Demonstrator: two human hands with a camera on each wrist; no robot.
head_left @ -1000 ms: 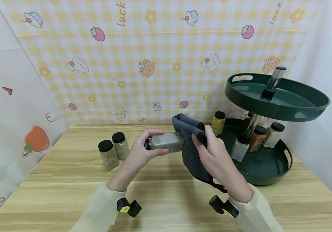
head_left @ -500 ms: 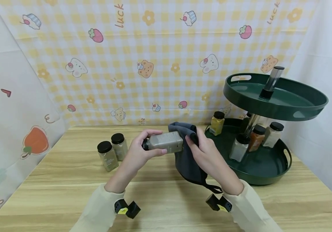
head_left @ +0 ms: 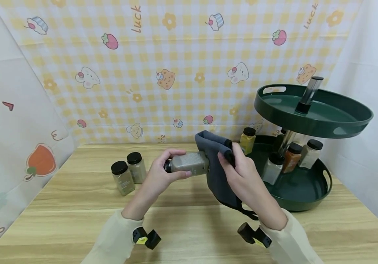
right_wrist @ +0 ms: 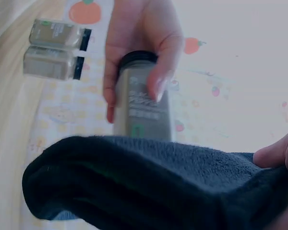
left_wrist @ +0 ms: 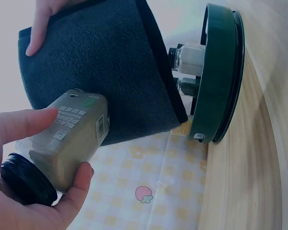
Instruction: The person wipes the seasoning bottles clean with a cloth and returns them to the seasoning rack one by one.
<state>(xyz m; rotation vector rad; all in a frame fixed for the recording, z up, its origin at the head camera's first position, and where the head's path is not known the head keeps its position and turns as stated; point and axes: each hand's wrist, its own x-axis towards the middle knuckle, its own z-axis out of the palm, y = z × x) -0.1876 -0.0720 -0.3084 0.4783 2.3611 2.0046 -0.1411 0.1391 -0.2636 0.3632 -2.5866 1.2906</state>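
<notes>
My left hand (head_left: pixel 164 170) grips a clear square spice jar (head_left: pixel 190 164) of greyish powder on its side, black lid toward the palm. In the left wrist view the jar (left_wrist: pixel 72 134) carries a label that reads black pepper. A dark grey cloth (head_left: pixel 216 168) with black edging hangs folded from my right hand (head_left: pixel 241 172), pinched between thumb and fingers. The jar's base touches the cloth. In the right wrist view the cloth (right_wrist: pixel 182 165) hides the jar's lower end.
Two similar jars, one in front (head_left: pixel 123 178) and one behind (head_left: pixel 137 168), stand on the wooden table at left. At right is a green two-tier stand (head_left: pixel 307 196); its lower tray bears several spice jars, including a yellow one (head_left: pixel 248 141) and an orange one (head_left: pixel 292 158).
My right hand and the cloth shift left and slightly down, then back right and up against the jar's base. The left hand keeps its hold on the jar, barely moving.
</notes>
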